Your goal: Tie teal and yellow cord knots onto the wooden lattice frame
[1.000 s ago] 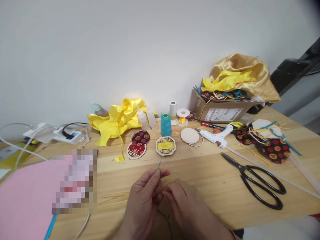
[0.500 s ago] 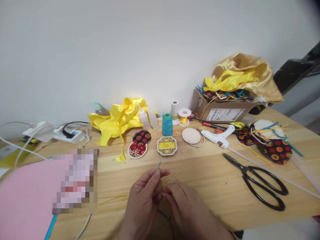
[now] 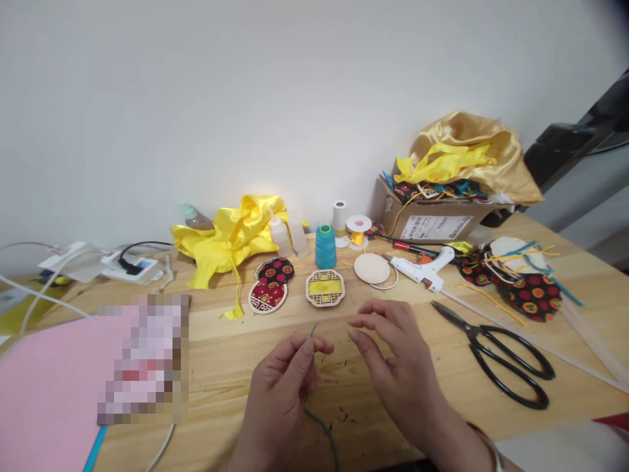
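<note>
My left hand (image 3: 287, 383) is closed in a pinch on a teal cord (image 3: 322, 425). A short end of the cord sticks up above its thumb, and the rest trails down toward the table's near edge. To the right, my right hand (image 3: 393, 360) is raised with thumb and fingers apart, and I see nothing between them. Just beyond the hands lies a wooden lattice frame with yellow fabric (image 3: 325, 288). Left of it is a gourd-shaped piece with red and black patterned fabric (image 3: 269, 295). A cone of teal thread (image 3: 325, 248) stands behind the frame.
Black-handled scissors (image 3: 496, 354) lie at the right, near a white glue gun (image 3: 426, 267). A cardboard box (image 3: 432, 223) stuffed with fabric stands at the back right. Yellow satin cloth (image 3: 230, 236) lies at the back left. A pink sheet (image 3: 49, 380) covers the left side.
My right hand has moved away from the left hand, up and to the right, and its fingers have spread. The left hand keeps its pinch on the cord.
</note>
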Available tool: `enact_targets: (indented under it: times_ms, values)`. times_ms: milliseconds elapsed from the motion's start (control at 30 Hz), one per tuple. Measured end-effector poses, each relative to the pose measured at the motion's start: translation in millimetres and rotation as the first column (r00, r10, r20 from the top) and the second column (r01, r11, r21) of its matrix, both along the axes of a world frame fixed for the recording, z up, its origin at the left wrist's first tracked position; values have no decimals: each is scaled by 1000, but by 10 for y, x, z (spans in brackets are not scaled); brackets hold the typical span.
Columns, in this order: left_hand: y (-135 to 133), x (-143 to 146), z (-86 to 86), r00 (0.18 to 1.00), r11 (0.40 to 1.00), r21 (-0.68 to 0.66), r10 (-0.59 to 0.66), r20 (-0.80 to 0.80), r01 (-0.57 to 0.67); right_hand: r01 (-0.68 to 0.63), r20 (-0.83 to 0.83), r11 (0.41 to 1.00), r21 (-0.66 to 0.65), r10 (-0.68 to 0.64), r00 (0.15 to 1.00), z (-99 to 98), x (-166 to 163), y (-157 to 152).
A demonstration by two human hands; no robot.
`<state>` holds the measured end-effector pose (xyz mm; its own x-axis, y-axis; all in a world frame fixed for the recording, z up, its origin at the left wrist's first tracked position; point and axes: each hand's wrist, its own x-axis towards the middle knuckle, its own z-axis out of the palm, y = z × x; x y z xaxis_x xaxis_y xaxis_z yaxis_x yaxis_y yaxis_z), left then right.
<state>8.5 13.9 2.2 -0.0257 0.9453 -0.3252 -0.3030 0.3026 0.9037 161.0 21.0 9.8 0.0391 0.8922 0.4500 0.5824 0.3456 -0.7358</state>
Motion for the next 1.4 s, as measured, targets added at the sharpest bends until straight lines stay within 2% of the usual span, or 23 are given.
enact_targets:
  times_ms: [67, 167, 200, 267, 367, 467, 600, 833, 933, 1033, 1133, 1233, 1300, 1400]
  values:
    - [-16, -2, -24, 999, 999, 3, -32, -25, 32, -157, -184, 971, -182, 123, 975, 49, -8, 71]
    - [-33, -8, -31, 998, 998, -1, -58, -30, 58, -380, -392, 843, -380, 226, 892, 103, -45, 128]
    - [-32, -11, -22, 998, 999, 0, -54, -21, 54, -398, -414, 823, -405, 223, 883, 112, -50, 137]
    - [-24, -19, 8, 1000, 1000, -7, -27, 15, 27, -349, -387, 835, -427, 180, 904, 116, -33, 149]
    - [1, -40, 55, 996, 999, -31, 42, 85, -39, -244, -238, 882, -403, 156, 959, 90, 64, 164]
    - [25, -67, 62, 989, 996, -29, 90, 118, -87, -158, 41, 925, -345, 183, 982, 36, 215, 175]
    - [42, -92, 23, 987, 994, -39, 107, 122, -103, -44, 388, 960, -276, 153, 909, -35, 386, 158]
    - [33, -127, 2, 983, 991, -29, 130, 129, -128, 137, 631, 984, -113, -36, 775, -119, 581, 133]
    - [42, -139, 2, 981, 989, -40, 144, 130, -140, 218, 679, 972, -83, -105, 726, -113, 654, 139]
    - [48, -138, -2, 979, 988, -46, 150, 140, -144, 237, 628, 970, -60, -148, 764, -60, 646, 129]
    - [43, -124, -4, 979, 989, -62, 143, 147, -135, 89, 549, 992, -87, -27, 835, -20, 536, 98]
    - [35, -107, -8, 979, 990, -72, 131, 154, -121, -64, 513, 983, -173, 145, 846, -75, 404, 74]
    - [30, -104, -15, 980, 991, -72, 125, 155, -115, -71, 532, 982, -177, 156, 832, -177, 356, 72]
    - [24, -111, -27, 980, 990, -72, 128, 155, -118, -77, 571, 991, -111, 126, 811, -353, 357, 85]
